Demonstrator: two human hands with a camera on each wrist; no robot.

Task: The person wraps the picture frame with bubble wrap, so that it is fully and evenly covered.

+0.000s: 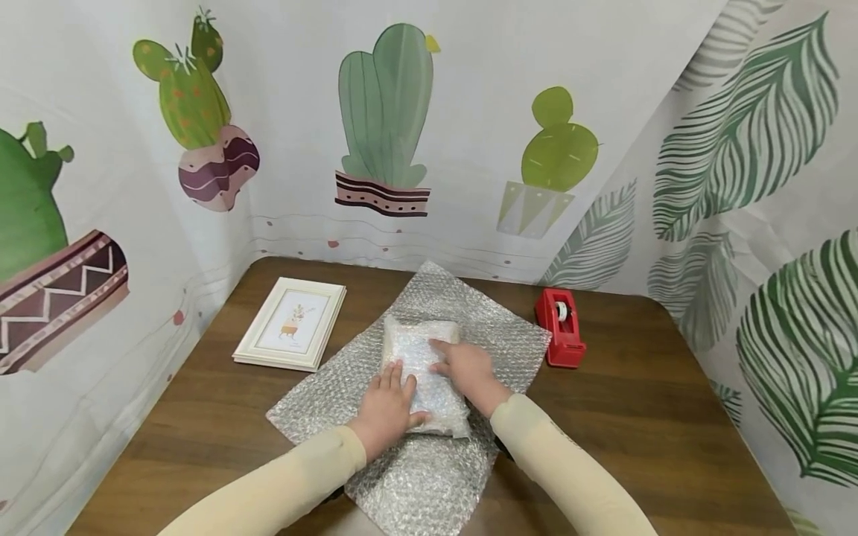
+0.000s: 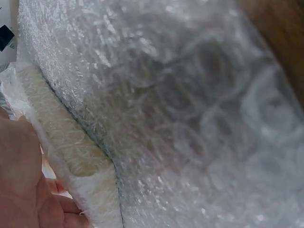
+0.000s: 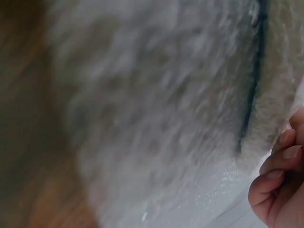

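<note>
A flat rectangular bundle (image 1: 424,348) wrapped in bubble wrap lies on a larger sheet of bubble wrap (image 1: 496,316) in the head view. Across the bundle's near left part rests my left hand (image 1: 387,406), fingers spread over the wrap. My right hand (image 1: 468,367) touches the top with its index finger extended and the thumb beside it. The right wrist view shows its other fingers (image 3: 278,164) curled near the bundle's edge. Seen from the left wrist, the thick pale side of the bundle (image 2: 66,123) stands above the sheet. What is inside is hard to make out.
At the back left of the brown wooden table (image 1: 637,417) lies a cream picture frame (image 1: 291,324), apparently stacked on another. A red tape dispenser (image 1: 561,327) with a roll of tape stands to the right, by the sheet's corner. Patterned cloth (image 1: 469,134) hangs behind the table.
</note>
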